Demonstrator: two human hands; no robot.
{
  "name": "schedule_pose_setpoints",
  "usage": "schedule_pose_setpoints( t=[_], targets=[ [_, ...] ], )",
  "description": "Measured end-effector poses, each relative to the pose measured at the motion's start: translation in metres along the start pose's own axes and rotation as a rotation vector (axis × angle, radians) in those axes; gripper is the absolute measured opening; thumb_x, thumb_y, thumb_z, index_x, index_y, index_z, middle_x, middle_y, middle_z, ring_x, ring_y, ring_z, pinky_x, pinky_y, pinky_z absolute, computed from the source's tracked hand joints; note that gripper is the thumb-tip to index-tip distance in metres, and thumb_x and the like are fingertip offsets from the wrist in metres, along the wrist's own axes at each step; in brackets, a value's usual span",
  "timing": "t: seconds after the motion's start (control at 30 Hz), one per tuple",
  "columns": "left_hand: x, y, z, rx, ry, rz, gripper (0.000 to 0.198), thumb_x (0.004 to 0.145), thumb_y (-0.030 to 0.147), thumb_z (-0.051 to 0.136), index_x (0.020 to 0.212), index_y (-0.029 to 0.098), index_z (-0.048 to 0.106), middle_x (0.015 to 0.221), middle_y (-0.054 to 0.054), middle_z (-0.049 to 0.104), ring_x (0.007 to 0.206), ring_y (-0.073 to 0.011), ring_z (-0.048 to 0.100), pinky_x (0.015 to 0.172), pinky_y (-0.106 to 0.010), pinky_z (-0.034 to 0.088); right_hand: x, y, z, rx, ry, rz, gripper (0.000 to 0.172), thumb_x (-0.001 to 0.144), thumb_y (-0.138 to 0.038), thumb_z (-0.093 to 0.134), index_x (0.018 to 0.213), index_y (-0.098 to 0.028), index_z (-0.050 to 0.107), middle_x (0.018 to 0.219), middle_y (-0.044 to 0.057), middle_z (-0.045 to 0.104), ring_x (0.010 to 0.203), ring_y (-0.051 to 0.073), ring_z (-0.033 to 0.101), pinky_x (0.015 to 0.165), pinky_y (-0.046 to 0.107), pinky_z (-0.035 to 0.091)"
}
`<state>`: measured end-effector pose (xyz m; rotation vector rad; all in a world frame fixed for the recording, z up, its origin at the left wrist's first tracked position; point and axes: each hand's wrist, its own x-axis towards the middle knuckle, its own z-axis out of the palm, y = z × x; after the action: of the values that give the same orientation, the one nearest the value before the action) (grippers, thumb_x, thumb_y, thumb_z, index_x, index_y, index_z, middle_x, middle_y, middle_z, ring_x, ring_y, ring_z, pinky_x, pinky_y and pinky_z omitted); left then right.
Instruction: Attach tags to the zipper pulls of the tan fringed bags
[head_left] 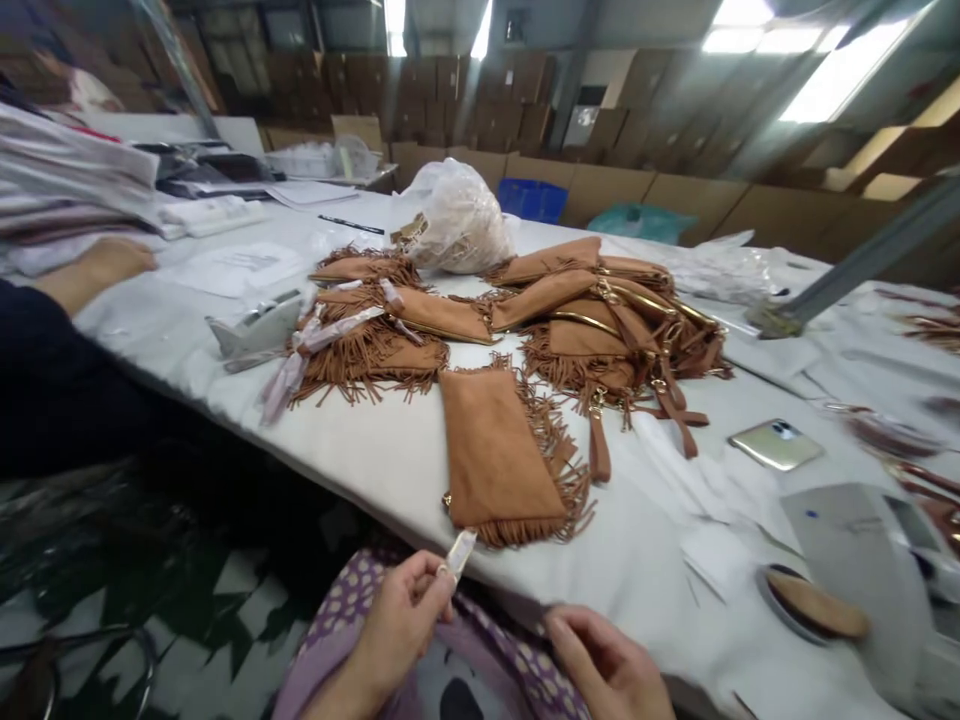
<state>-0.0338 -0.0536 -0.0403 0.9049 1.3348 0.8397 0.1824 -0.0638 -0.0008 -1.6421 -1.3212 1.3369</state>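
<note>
My left hand point(405, 615), closed in a pinch, holds a small pale strip with a shiny, plastic-like look point(460, 552) at the near table edge. What exactly the strip is I cannot make out. Just beyond it lies a brown fringed pouch point(495, 450), flat on the table, with a bit of gold hardware at its left corner. To the right, my right hand point(607, 660) is held over my lap by the edge. Its thumb and fingers are curled together, and whether anything is between them is hidden.
More fringed pouches point(615, 330) with wrist straps and gold zips are heaped behind. A tape dispenser point(262, 325), stuffed plastic bag point(457, 215), phone point(777, 444) and wooden-backed brush point(817, 602) stand around. A metal post point(862, 250) rises right; another person's hand point(112, 260) rests left.
</note>
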Motion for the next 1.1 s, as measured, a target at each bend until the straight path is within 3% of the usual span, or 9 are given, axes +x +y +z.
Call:
schedule_pose_setpoints(
  t=[0.1, 0.2, 0.27, 0.57, 0.67, 0.8, 0.9, 1.0, 1.1],
  targets=[
    [-0.006, 0.0, -0.001, 0.082, 0.003, 0.129, 0.026, 0.084, 0.042, 0.054, 0.084, 0.017, 0.058, 0.066, 0.001, 0.06, 0.056, -0.0111, 0.052, 0.05, -0.019, 0.036, 0.016, -0.025, 0.047, 0.094, -0.151, -0.073, 0.035, 0.079, -0.049, 0.059, 0.073, -0.016, 0.067, 0.067, 0.002, 0.063, 0.064, 0.016, 0.055, 0.059, 0.022, 0.044],
    [-0.009, 0.004, 0.0, 0.189, 0.031, 0.215, 0.022, 0.087, 0.036, 0.05, 0.082, 0.017, 0.059, 0.07, -0.002, 0.064, 0.068, -0.0161, 0.058, 0.061, -0.023, 0.04, 0.031, -0.028, 0.069, 0.083, -0.232, -0.097, 0.035, 0.079, -0.047, 0.058, 0.067, -0.015, 0.065, 0.064, 0.001, 0.061, 0.063, 0.015, 0.053, 0.058, 0.023, 0.042],
    [-0.009, 0.005, -0.001, 0.26, 0.05, 0.233, 0.023, 0.089, 0.035, 0.047, 0.081, 0.017, 0.06, 0.065, -0.001, 0.062, 0.066, -0.0171, 0.058, 0.061, -0.023, 0.04, 0.038, -0.024, 0.076, 0.012, -0.196, -0.086, 0.036, 0.078, -0.046, 0.058, 0.06, -0.014, 0.063, 0.058, 0.001, 0.058, 0.059, 0.014, 0.051, 0.055, 0.023, 0.039],
    [-0.007, 0.002, -0.002, 0.264, 0.029, 0.243, 0.019, 0.089, 0.03, 0.047, 0.083, 0.018, 0.06, 0.074, -0.003, 0.067, 0.069, -0.0173, 0.059, 0.063, -0.024, 0.039, 0.048, -0.01, 0.08, -0.153, -0.003, 0.057, 0.034, 0.068, -0.046, 0.067, 0.058, -0.014, 0.065, 0.051, 0.0, 0.056, 0.052, 0.013, 0.047, 0.049, 0.023, 0.031],
    [-0.005, 0.001, -0.002, 0.145, -0.005, 0.218, 0.019, 0.087, 0.033, 0.051, 0.085, 0.017, 0.061, 0.076, -0.003, 0.067, 0.07, -0.0159, 0.059, 0.062, -0.023, 0.041, 0.051, -0.003, 0.078, 0.024, -0.083, 0.158, 0.035, 0.065, -0.048, 0.07, 0.07, -0.013, 0.066, 0.047, -0.004, 0.05, 0.044, 0.009, 0.039, 0.044, 0.021, 0.025],
    [0.004, -0.005, -0.001, -0.077, -0.049, 0.064, 0.036, 0.085, 0.05, 0.048, 0.079, 0.016, 0.055, 0.057, 0.001, 0.06, 0.038, -0.0071, 0.043, 0.037, -0.018, 0.028, 0.055, 0.001, 0.082, 0.326, -0.312, 0.242, 0.044, 0.066, -0.058, 0.068, 0.067, -0.015, 0.059, 0.045, -0.006, 0.046, 0.039, 0.006, 0.032, 0.041, 0.02, 0.021],
    [0.012, -0.011, -0.002, -0.181, 0.003, -0.064, 0.042, 0.082, 0.059, 0.047, 0.074, 0.018, 0.048, 0.048, 0.003, 0.057, 0.026, -0.0047, 0.033, 0.029, -0.017, 0.017, 0.055, -0.002, 0.087, 0.346, -0.274, 0.19, 0.047, 0.065, -0.059, 0.068, 0.059, -0.016, 0.053, 0.044, -0.007, 0.044, 0.04, 0.005, 0.031, 0.042, 0.02, 0.021],
    [0.017, -0.012, -0.004, -0.175, 0.041, -0.113, 0.042, 0.077, 0.061, 0.052, 0.081, 0.019, 0.047, 0.051, 0.003, 0.061, 0.025, -0.0061, 0.038, 0.028, -0.016, 0.019, 0.054, -0.004, 0.088, 0.27, -0.209, 0.114, 0.047, 0.068, -0.06, 0.065, 0.058, -0.015, 0.054, 0.049, -0.003, 0.052, 0.046, 0.008, 0.039, 0.045, 0.021, 0.025],
    [0.016, -0.007, -0.007, -0.066, -0.001, -0.07, 0.046, 0.077, 0.062, 0.053, 0.077, 0.016, 0.054, 0.049, 0.003, 0.058, 0.028, -0.0066, 0.042, 0.029, -0.016, 0.023, 0.054, -0.002, 0.085, 0.21, -0.21, 0.081, 0.048, 0.069, -0.061, 0.063, 0.057, -0.015, 0.054, 0.052, -0.001, 0.056, 0.049, 0.01, 0.043, 0.045, 0.021, 0.027]
  ],
)
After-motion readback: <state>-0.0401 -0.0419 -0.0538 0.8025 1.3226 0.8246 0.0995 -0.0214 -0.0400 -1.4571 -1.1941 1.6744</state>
